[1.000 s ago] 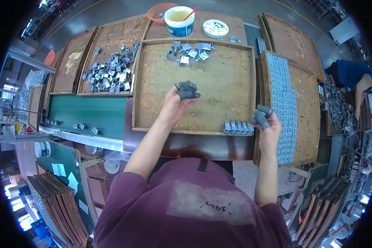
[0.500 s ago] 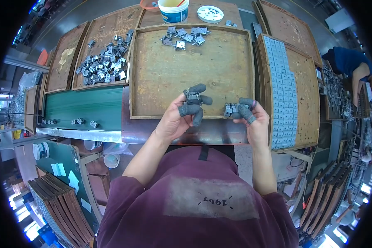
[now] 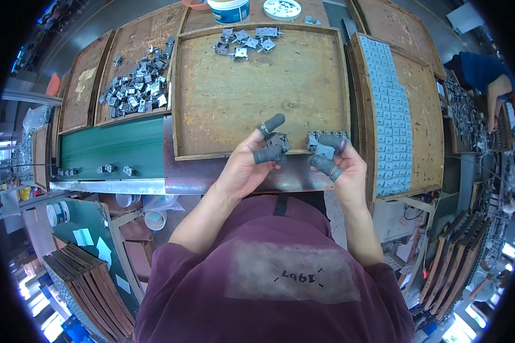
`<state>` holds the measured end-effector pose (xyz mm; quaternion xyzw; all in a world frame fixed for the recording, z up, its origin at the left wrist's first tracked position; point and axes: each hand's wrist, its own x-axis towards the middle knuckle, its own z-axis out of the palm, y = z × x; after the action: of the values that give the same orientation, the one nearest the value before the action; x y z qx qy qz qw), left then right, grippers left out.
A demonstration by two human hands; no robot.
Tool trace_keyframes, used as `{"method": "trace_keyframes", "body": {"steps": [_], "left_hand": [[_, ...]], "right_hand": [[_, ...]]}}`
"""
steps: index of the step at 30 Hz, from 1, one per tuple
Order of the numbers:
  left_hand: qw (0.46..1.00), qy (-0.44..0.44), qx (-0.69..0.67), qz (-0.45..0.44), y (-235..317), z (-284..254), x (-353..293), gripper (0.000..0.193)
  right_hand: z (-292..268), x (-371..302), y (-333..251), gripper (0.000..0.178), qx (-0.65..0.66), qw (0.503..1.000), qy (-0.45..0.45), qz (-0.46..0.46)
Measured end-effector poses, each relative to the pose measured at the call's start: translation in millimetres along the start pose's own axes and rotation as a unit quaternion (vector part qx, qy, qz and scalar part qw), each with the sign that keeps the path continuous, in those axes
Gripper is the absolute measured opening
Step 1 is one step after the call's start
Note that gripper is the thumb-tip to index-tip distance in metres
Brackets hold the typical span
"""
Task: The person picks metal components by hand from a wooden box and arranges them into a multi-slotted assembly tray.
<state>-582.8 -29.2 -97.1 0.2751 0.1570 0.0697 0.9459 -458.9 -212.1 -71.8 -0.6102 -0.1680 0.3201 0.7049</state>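
Observation:
My left hand (image 3: 250, 163), with dark finger cots on its fingers, is closed around a small metal assembly (image 3: 277, 143) above the near edge of the wooden tray (image 3: 240, 103). To its right, my right hand (image 3: 343, 168), also in finger cots, pinches a small grey-blue block (image 3: 324, 151) between thumb and finger. Just behind that block, small metal parts (image 3: 313, 139) sit at the tray's near edge, partly hidden by my fingers. A group of metal assemblies (image 3: 247, 42) lies at the far side of the tray.
At left, a wooden board bears a heap of metal assemblies (image 3: 134, 91); several more lie on the green belt (image 3: 114, 143). To the right stands a tray with rows of pale blue pieces (image 3: 386, 114). A bucket (image 3: 229, 11) and white lid (image 3: 282, 8) are beyond. Another person (image 3: 480, 74) works far right.
My left hand has turned the metal assembly and shifted slightly right. My right fingers have drawn back a little, and the grey-blue block now shows between them. The view has shifted slightly.

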Motion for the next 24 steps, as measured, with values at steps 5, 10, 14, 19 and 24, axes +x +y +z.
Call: {"method": "trace_keyframes", "body": {"steps": [5,10,14,19,24], "left_hand": [[0.999,0.049,0.008,-0.015,2,1,-6,0.056],[0.963,-0.006,0.249,0.101,4,8,-8,0.040],[0.957,-0.023,0.271,0.095,8,20,-11,0.038],[0.908,-0.042,0.401,0.114,-3,19,-10,0.046],[0.865,0.002,0.475,0.161,-20,34,-5,0.063]], "right_hand": [[3,-6,-19,0.032,-0.248,0.966,-0.040,-0.054],[9,0,-27,0.035,-0.481,0.839,-0.080,-0.243],[11,2,-37,0.034,-0.484,0.828,-0.091,-0.267],[11,3,-30,0.031,-0.534,0.791,-0.083,-0.288],[15,11,-9,0.032,-0.570,0.752,-0.030,-0.329]]}}
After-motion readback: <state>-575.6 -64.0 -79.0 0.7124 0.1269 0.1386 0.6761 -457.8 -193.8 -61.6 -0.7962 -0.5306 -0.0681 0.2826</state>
